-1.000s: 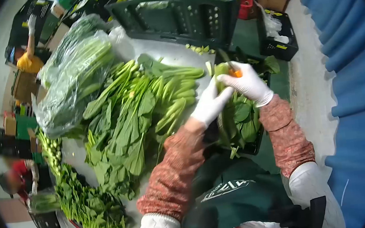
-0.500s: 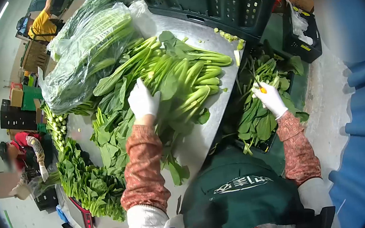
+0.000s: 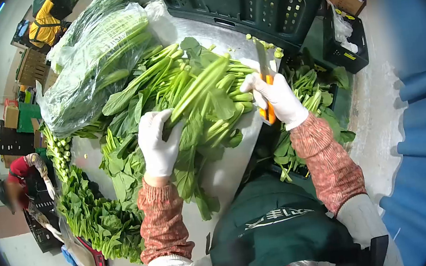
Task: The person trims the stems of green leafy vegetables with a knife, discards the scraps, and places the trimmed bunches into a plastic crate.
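Note:
My left hand (image 3: 159, 146), in a white glove, is closed around a bunch of leafy green stalks (image 3: 201, 89), with the pale stems angled up to the right. In my gloved right hand (image 3: 284, 98) is a knife (image 3: 270, 105) with an orange handle. Its blade points up and away, near the cut stem ends but apart from the held bunch. Under and behind that bunch lies a pile of the same greens (image 3: 161, 78) on the metal table (image 3: 224, 177).
Bagged greens (image 3: 103, 61) lie at the far left, and more loose greens (image 3: 101, 216) nearer. A dark green crate (image 3: 240, 4) stands at the back. Below the table's right edge, greens (image 3: 320, 98) fill another crate. Two people work at the left, one in red (image 3: 21, 172).
My left hand has lifted a bunch from the pile and drawn it back. My right hand, with the knife, has come left from over the lower crate to beside the bunch.

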A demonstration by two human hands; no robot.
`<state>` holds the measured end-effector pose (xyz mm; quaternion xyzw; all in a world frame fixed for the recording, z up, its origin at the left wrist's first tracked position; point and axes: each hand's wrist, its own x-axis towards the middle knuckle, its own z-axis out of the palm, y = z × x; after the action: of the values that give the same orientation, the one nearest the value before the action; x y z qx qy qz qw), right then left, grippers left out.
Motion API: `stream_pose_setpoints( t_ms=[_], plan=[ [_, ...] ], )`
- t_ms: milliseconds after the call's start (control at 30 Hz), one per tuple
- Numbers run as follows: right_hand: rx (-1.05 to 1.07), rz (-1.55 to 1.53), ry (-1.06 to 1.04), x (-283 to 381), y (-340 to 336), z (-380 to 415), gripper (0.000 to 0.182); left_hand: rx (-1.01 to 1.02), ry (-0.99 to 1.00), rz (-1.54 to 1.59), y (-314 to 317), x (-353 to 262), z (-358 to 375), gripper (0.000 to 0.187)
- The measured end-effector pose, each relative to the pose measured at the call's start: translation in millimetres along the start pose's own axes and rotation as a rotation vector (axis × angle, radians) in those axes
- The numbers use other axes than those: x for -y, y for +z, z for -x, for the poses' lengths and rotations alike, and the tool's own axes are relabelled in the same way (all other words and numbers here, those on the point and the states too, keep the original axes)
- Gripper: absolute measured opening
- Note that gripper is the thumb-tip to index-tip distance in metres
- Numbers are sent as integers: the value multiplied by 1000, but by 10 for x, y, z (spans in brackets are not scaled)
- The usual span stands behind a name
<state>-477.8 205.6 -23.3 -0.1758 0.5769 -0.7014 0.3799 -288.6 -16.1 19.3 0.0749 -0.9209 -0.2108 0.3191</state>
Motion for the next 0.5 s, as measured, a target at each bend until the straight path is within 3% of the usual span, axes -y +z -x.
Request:
stream_pose_setpoints(
  t_ms=[100, 233, 400, 500],
  plan=[
    [-146, -26, -104, 90, 168, -5, 30, 94, -67, 122, -38, -267, 120, 37],
    [-96, -118, -89, 60, 53, 278, 20, 246, -51, 59, 49, -496, 219, 40],
    [-251, -254, -200, -60, 37, 531, 30, 178, -61, 165, 544, -697, 281, 25],
    [-401, -176, -220, 3, -194, 613, 24, 207, -71, 269, 620, -792, 287, 23]
  ],
)
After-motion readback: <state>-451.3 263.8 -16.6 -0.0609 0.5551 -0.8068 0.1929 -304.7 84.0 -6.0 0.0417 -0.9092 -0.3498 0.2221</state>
